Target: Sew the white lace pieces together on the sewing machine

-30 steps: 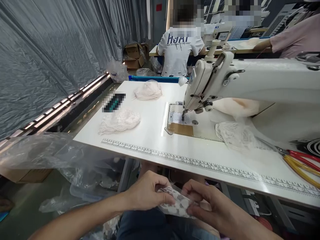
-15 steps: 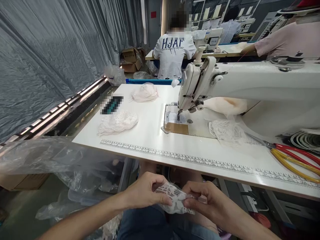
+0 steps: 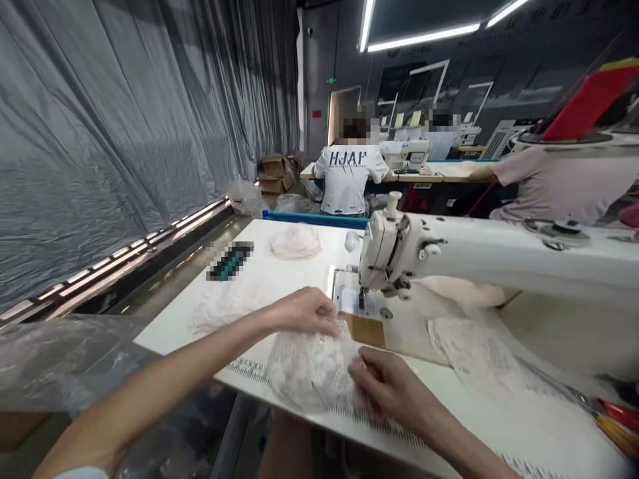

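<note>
A piece of white lace fabric (image 3: 312, 372) hangs over the front edge of the sewing table, in front of the sewing machine (image 3: 389, 253). My left hand (image 3: 307, 311) pinches its upper edge, close to the needle plate. Closed on the right side of the lace is my right hand (image 3: 382, 382), slightly blurred and nearer to me. The presser foot (image 3: 362, 299) stands just beyond my fingers. Left of my hands lies a stack of lace pieces (image 3: 224, 303), partly behind my left forearm. More lace (image 3: 474, 342) lies under the machine arm.
A pale pink fabric pile (image 3: 295, 241) rests at the table's back left. Red and yellow-handled scissors (image 3: 619, 422) lie at the right. A printed ruler (image 3: 249, 370) runs along the front edge. Beyond the table sits a person in a white shirt (image 3: 349, 176); another in pink (image 3: 559, 179) is at right.
Both hands have risen from above the lap to the tabletop with the lace, which is now spread out between them. The camera view has tilted upward.
</note>
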Tool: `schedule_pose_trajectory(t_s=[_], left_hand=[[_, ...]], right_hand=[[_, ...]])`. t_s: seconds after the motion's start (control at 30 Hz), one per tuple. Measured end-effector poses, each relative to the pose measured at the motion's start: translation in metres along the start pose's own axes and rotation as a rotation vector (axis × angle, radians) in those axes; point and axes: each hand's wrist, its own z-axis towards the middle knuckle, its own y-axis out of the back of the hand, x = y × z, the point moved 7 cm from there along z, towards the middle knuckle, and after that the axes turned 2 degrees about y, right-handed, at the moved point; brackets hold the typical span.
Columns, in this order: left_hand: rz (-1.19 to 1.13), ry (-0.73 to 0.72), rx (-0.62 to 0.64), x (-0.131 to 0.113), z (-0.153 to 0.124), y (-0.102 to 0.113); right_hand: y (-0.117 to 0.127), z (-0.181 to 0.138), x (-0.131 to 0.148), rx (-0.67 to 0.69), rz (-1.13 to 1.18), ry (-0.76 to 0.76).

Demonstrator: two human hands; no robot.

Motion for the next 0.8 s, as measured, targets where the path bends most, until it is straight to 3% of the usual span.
schedule_pose_trajectory(t_s=[0.1,0.2,0.37,0.5,0.6,0.7,0.8], left_hand=[[0.087,0.038,0.028,0.013,0.056,0.020],[0.125,0.063,0.087,0.025,0.089,0.016],[0.175,0.053,0.165,0.025,0.105,0.005],[0.264,0.043,0.184,0.019,0.117,0.009],[0.372,0.071,0.081,0.019,0.125,0.019],[0.497,0.110,-0.156,0.019,0.122,0.028],[0.576,0.091,-0.331,0.014,0.104,0.016]], right_hand=[[0.032,0.028,-0.020,-0.170,-0.178,0.051],[0.051,0.035,-0.028,-0.225,-0.280,0.183],[0.040,0.026,-0.013,-0.192,-0.532,0.731],[0.032,0.030,-0.026,-0.330,-0.637,0.761],[0.028,0.031,-0.037,-0.402,-0.708,0.803],[0.026,0.030,-0.043,-0.452,-0.781,0.858],[0.027,0.031,-0.044,-0.428,-0.778,0.846]])
